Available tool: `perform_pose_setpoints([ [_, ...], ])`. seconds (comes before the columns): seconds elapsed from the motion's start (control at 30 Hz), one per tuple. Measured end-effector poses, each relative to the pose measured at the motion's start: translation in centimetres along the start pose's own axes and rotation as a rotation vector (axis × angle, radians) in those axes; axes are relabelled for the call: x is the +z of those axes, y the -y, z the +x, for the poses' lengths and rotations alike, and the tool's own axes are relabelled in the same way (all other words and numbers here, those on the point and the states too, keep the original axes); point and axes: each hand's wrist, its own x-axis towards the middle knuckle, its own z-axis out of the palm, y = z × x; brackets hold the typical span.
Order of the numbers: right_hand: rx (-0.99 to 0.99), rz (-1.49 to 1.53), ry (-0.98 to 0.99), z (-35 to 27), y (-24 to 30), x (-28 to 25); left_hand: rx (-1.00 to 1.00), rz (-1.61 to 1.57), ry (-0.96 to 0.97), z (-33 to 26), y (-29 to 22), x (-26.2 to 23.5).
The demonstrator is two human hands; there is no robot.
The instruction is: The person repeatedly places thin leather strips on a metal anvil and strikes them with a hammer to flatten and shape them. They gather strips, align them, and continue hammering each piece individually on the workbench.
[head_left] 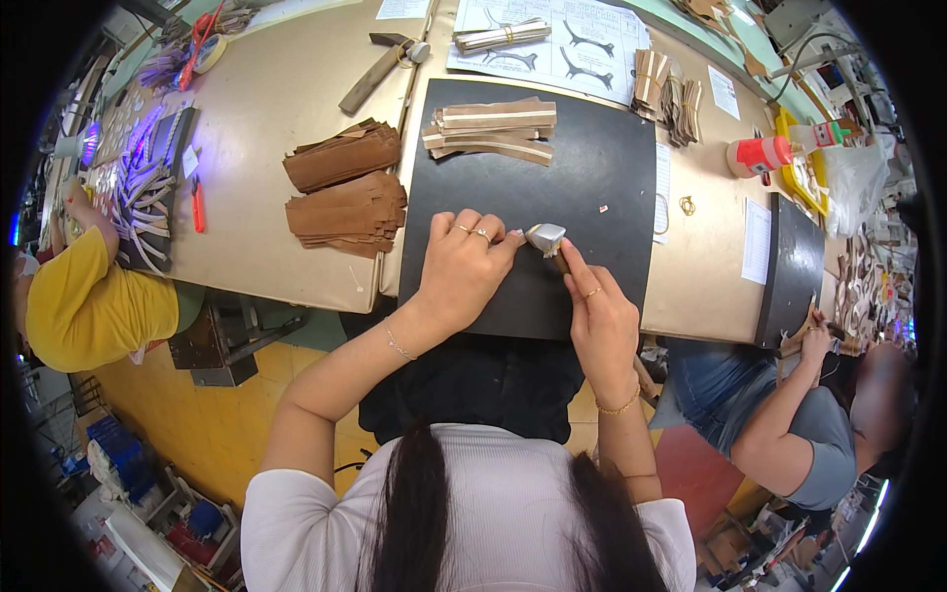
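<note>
My right hand (604, 311) is closed round the short wooden handle of a hammer (546, 238), its index finger stretched along it. The hammer's metal head is over the black work mat (602, 148). Just left of the head, my left hand (464, 259) is closed, thumb and fingers pressed together at the tips. Whatever the left fingers pinch is too small or hidden to make out. Beyond my hands, a stack of brown and cream strips (493, 128) lies on the mat. Two piles of brown leather-like pieces (345, 212) sit left of the mat.
Another hammer (380, 74) lies at the far left of the mat. Drawing sheets (592, 25) and bundled strips (651, 84) lie behind it. A red bottle (758, 156) and yellow tray (789, 128) stand right. Co-workers sit at left (104, 286) and right (819, 434).
</note>
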Motion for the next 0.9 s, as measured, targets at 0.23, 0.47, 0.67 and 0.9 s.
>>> perform_pose_setpoints([
  [0.23,-0.027,0.023,-0.04,0.8,0.4,0.2,0.078,0.088,0.039,0.2,0.1,-0.1],
  [0.47,-0.075,0.044,-0.068,1.3,0.8,0.4,0.088,0.096,0.058,0.2,0.0,-0.2],
  [0.67,-0.067,0.009,-0.045,1.7,0.7,1.1,0.097,0.104,0.098,0.2,0.0,-0.3],
  [0.9,-0.064,-0.008,-0.039,1.6,0.8,1.1,0.055,0.073,0.105,0.0,-0.2,-0.3],
])
